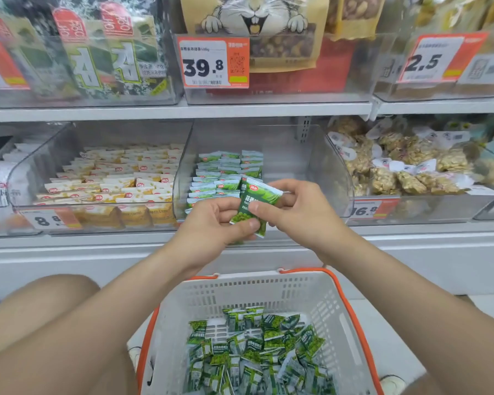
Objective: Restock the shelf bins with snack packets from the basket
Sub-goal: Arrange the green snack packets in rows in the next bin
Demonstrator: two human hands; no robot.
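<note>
Green pea packets (253,208) pinched between both hands, left hand (216,220) and right hand (293,208), long axis roughly upright, just in front of the half-filled clear bin (283,155), right hand nearer its empty side.

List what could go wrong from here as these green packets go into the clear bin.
1. Both hands, left hand and right hand, pinch the small green snack packets in front of the clear plastic shelf bin; one could slip out and fall.
2. The neat stack of green packets fills only the bin's left part, so a careless drop may topple it.
3. The neighbouring yellow-and-white packets sit close; misfiling is possible.
</note>
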